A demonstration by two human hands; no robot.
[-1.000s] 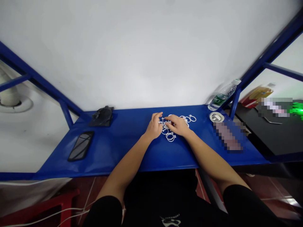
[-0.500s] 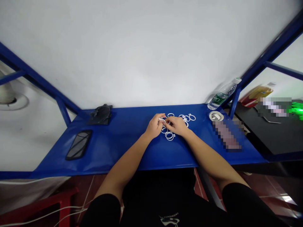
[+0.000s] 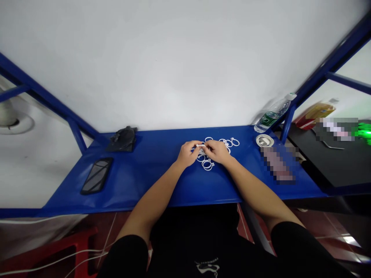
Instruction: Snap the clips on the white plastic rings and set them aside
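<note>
My left hand [image 3: 187,154] and my right hand [image 3: 217,151] meet above the middle of the blue table [image 3: 156,162]. Pinched between the fingertips of both is a white plastic curtain ring [image 3: 199,145], held partly hidden by the fingers. Below the hands lie several more white rings with small eyelets, among them a ring [image 3: 207,168] on the near side. Others rest beyond my right hand, such as a ring [image 3: 235,143] at the far right of the pile.
At left are a dark phone [image 3: 97,175] and a crumpled black bag [image 3: 124,139]. To the right stand a water bottle [image 3: 271,117] leaning by the blue frame [image 3: 286,125], a coiled white cable [image 3: 264,141] and a blurred-out item [image 3: 276,164]. A white wall [image 3: 179,69] rises behind.
The fingertips of both hands have come closer together on the ring, which now shows as a thin bar between them. The loose rings lie as before.
</note>
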